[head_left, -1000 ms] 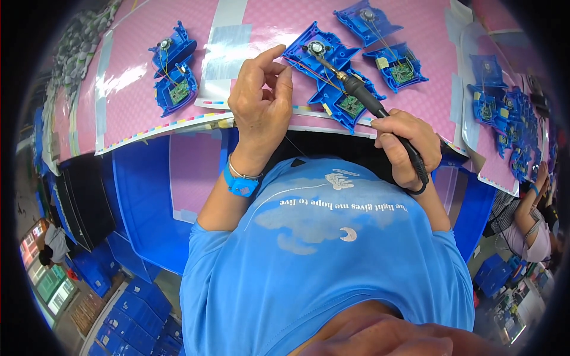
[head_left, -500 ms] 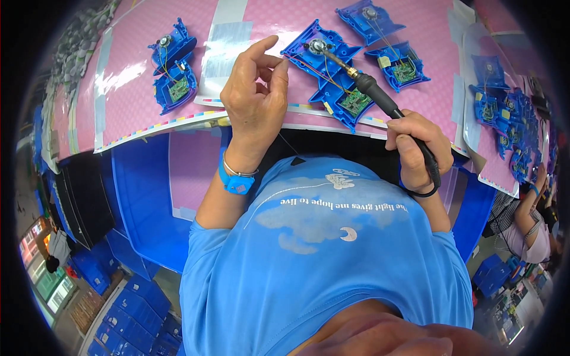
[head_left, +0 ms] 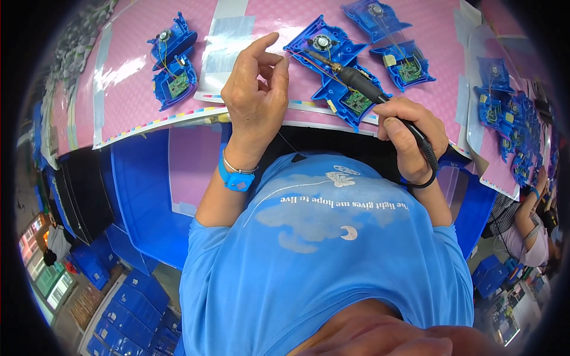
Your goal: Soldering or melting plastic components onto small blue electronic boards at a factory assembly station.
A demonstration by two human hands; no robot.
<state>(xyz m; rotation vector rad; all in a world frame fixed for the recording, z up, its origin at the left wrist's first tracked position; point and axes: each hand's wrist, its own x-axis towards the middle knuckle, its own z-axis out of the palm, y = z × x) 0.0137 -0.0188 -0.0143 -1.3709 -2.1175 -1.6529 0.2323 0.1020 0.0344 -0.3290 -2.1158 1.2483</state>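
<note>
- Right hand: grip closed round the black handle of a soldering iron, black cord looping by the wrist.
- Left hand: fingers half curled near the left corner of the middle blue shell (blue band on that wrist); couldn't tell whether its grip pinched anything.
- Middle shell lay open on the desk ahead of the person: speaker in the upper half, green board in the lower. Iron's tip sat just below the speaker, contact unclear.
- Doing it well (my judgement): needed a steady pencil hold, hot metal kept off plastic and thin wires, left fingers well clear.
- Desk: glossy pink sheet, taped, colour patches along the near edge. Open left shell, open right shell, shell cluster farther right.
- Room: stacked blue crates lower left; another person at right, details blurry.
</note>
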